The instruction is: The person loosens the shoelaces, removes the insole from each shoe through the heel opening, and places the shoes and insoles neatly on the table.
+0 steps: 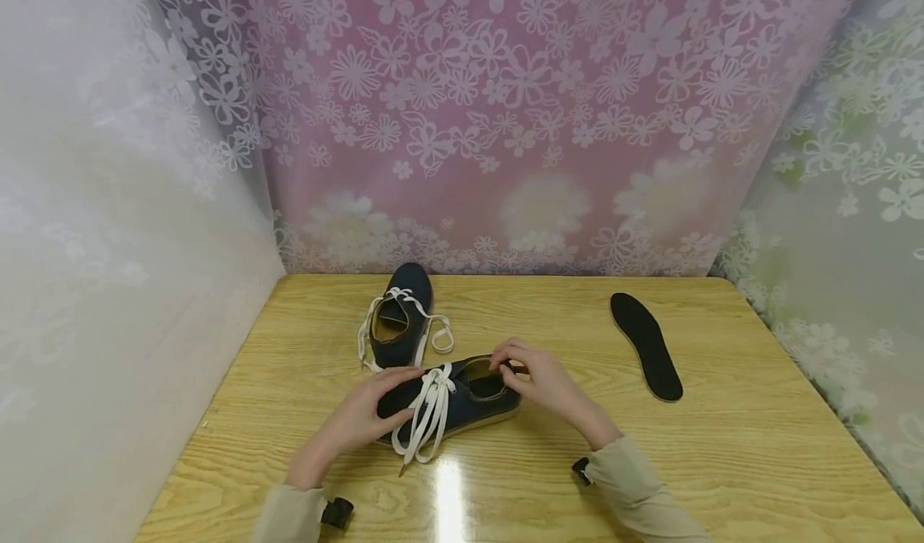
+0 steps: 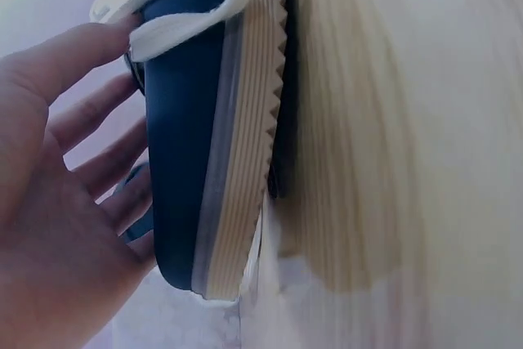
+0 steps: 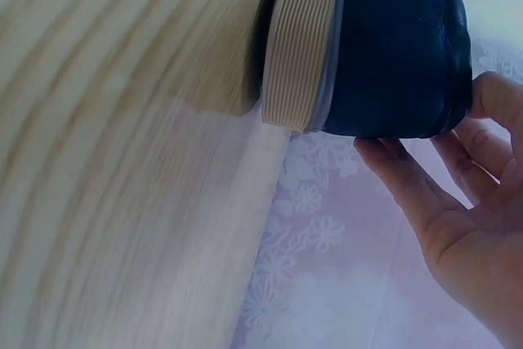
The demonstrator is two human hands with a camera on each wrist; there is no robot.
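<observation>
The toe of the shoe (image 1: 480,408) is held between the thumb and fingers of the left hand (image 1: 361,416), which are spread only as wide as the toe. The heel is held at the rim of the opening by the bent fingers and thumb of the right hand (image 1: 545,384); how firmly cannot be told. The shoe is laid sideways at the middle of the table (image 1: 743,455), its white laces (image 1: 431,413) draped over the near side. Just behind the toe, a second shoe (image 1: 411,280) is seen; well to the right, a black insole (image 1: 646,346) is laid flat. The table is yellowish, wood-grained and glossy, and a bright glare (image 1: 450,501) is reflected near the front. Its back edge is met by a pink flowered curtain (image 1: 469,134); both sides are flanked by pale hangings (image 1: 108,230).
</observation>
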